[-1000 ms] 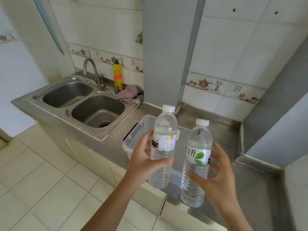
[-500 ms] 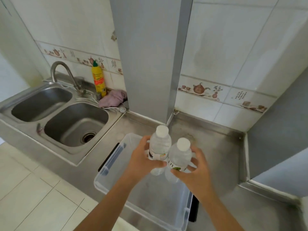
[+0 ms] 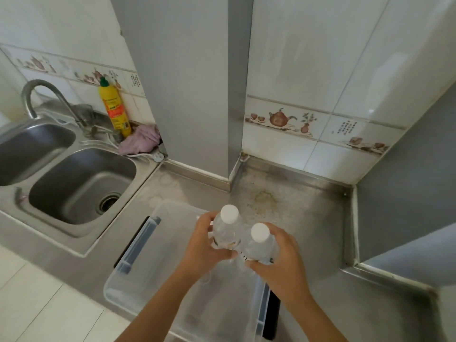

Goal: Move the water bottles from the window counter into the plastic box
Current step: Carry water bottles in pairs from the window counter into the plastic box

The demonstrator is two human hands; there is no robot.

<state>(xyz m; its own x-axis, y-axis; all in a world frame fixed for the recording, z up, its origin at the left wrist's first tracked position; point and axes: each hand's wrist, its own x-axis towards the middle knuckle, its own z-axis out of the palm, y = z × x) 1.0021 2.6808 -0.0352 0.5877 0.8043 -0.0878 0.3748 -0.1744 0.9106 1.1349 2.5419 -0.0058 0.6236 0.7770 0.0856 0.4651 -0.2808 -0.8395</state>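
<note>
Two clear water bottles with white caps stand upright side by side inside the clear plastic box (image 3: 138,275) on the steel counter. My left hand (image 3: 202,250) grips the left bottle (image 3: 228,228) around its body. My right hand (image 3: 281,265) grips the right bottle (image 3: 259,243) the same way. The two bottles touch each other. Their lower halves are hidden by my hands and seen dimly through the box. Whether they rest on the box floor I cannot tell.
A double steel sink (image 3: 81,183) with a curved tap (image 3: 37,95) lies to the left. A yellow detergent bottle (image 3: 114,107) and a pink cloth (image 3: 140,139) sit behind it. A grey pillar (image 3: 192,82) rises behind the box. Stained bare counter (image 3: 296,206) spreads right.
Both hands have lowered the bottles from in front of me down into the box. My view has tilted down and closer over the counter.
</note>
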